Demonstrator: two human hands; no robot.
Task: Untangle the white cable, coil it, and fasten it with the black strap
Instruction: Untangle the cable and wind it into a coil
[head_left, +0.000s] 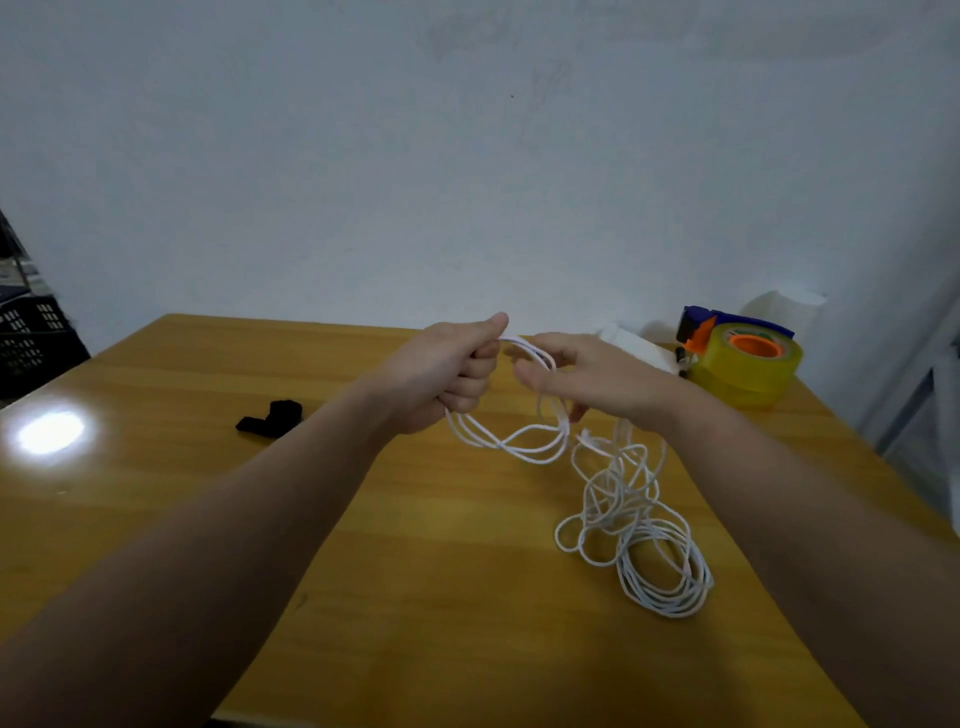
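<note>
Wood table (363, 519), pale wall (467, 156); left hand (441, 371) grip clenches white cable (698, 577); right hand (597, 379) slack against it.

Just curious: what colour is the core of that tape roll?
Orange; the core of the tape roll shows best in the head view.
</note>
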